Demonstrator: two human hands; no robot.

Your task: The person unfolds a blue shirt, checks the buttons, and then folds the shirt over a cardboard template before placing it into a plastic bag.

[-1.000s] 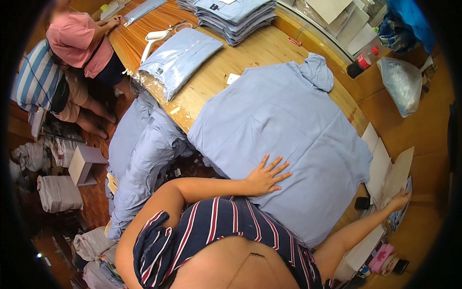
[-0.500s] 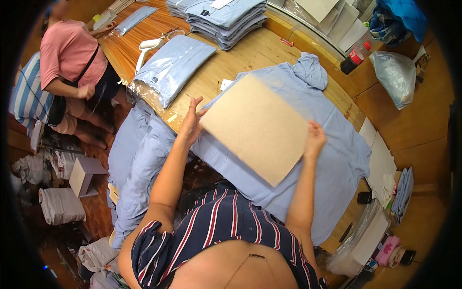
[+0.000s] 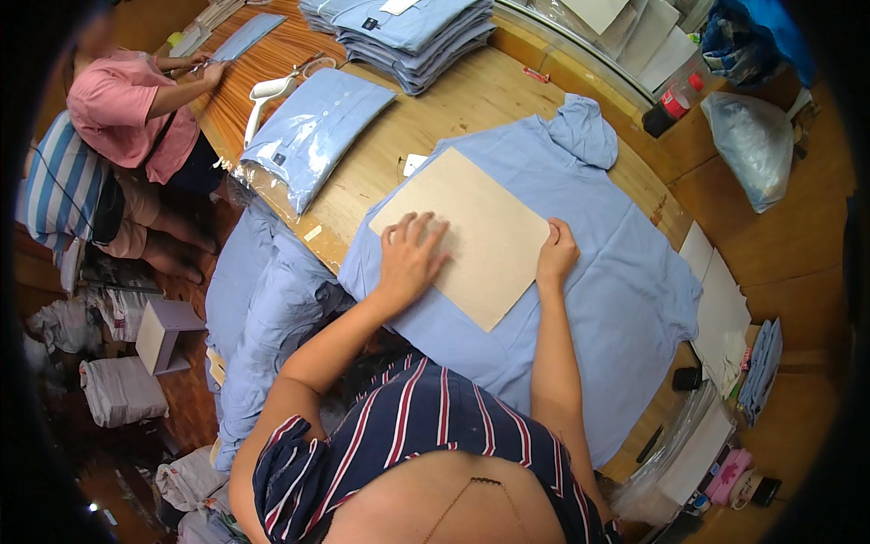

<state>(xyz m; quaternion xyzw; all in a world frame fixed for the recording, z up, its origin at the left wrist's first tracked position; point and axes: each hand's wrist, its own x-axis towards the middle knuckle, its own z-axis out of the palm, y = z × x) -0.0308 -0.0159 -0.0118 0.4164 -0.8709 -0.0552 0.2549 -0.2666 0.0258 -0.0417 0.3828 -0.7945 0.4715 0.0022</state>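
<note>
A light-blue shirt (image 3: 616, 290) is spread over the wooden table in front of me. On it rests a tan cardboard sheet (image 3: 494, 231), turned at an angle. My left hand (image 3: 412, 258) lies on the sheet's left part, palm down, fingers apart and slightly curved. At the opposite edge, my right hand (image 3: 557, 256) pinches the cardboard between thumb and curled fingers. The cardboard hides the part of the shirt beneath it.
A bagged folded shirt (image 3: 322, 131), a white tape dispenser (image 3: 272, 89) and a shirt stack (image 3: 417, 41) occupy the far side. Loose blue garments (image 3: 263, 308) hang at the left edge. A co-worker (image 3: 118, 104) stands far left. A cola bottle (image 3: 672, 104) stands far right.
The cardboard has come down onto the shirt and shifted slightly left. My left hand has moved from its left edge onto its surface. The co-worker's arm now reaches to the table.
</note>
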